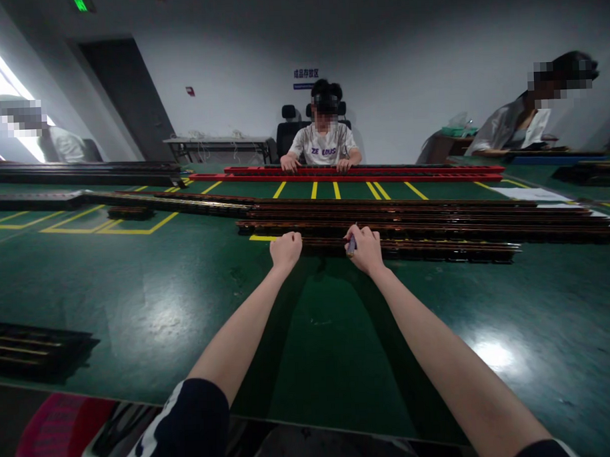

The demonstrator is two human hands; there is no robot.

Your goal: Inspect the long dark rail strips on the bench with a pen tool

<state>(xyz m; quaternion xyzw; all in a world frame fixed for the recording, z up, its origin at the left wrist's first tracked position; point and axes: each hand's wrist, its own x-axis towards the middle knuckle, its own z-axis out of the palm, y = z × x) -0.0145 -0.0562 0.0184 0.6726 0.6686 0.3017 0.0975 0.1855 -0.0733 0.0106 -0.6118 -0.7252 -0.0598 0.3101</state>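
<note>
A long, thin dark strip [450, 253] with coppery edges lies on the green table, nearest to me. At its left end my left hand [286, 250] is closed, fingers curled round the end and partly hidden from view. My right hand [366, 250] is closed on a small purple-grey tool [351, 245], held upright against the strip; its kind is too small to tell. Just beyond both hands, several more dark strips [435, 217] lie side by side in a bundle.
Red rails [373, 173] lie across the table before a seated person [324, 138]. Dark rails [78, 175] stretch along the far left, and another dark bundle [34, 348] sits near left. White paper [528, 194] lies at right. Yellow tape [125, 230] marks the green table [162, 293].
</note>
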